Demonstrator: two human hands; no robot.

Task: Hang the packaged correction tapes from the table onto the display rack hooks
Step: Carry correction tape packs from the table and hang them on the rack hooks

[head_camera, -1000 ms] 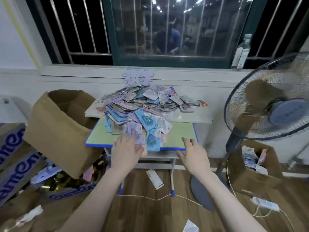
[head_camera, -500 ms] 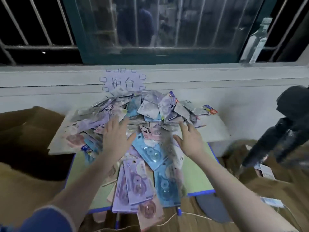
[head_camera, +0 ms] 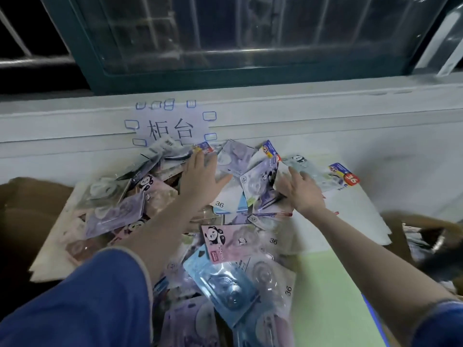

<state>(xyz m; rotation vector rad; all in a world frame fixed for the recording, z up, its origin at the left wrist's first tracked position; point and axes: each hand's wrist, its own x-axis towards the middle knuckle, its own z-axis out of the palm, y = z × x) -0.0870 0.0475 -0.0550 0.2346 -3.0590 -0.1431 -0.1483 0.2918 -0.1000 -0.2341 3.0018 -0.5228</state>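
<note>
Head view, looking down at a desk [head_camera: 333, 291] with a pale green top; a heap of packaged correction tapes [head_camera: 225, 236] covers its left and middle, spilling from 12 o'clock down to 6 o'clock. Packs are purple, pink and blue blister cards, many with panda prints and "36" marks. A blue pack [head_camera: 225, 286] lies at about 6 o'clock, a pink panda pack [head_camera: 225, 239] just above it. A white sheet [head_camera: 355, 216] lies under the far part of the heap, toward 2 o'clock.

Left hand [head_camera: 200, 181] lies flat on the heap at about 11 o'clock, fingers straight and spread, pressing on packs, gripping nothing visible. Right hand [head_camera: 300, 191] is at about 1 o'clock, fingers extended and loosely spread, touching packs near a pale panda pack [head_camera: 310, 171]; cannot tell for sure whether a card edge is pinched under it, looks flat. Both forearms are bare, with blue sleeves [head_camera: 82, 304] at the lower edge.

A paper sign [head_camera: 172, 126] with handwritten characters is taped to the white wall ledge at 12 o'clock, its lower edge hidden by packs. Above it is a dark green window frame [head_camera: 225, 78] with blurred glass. Brown cardboard [head_camera: 30, 204] sits at 9 o'clock beside the desk, more cardboard at 3 o'clock, blurred. No pack is off the desk heap.
</note>
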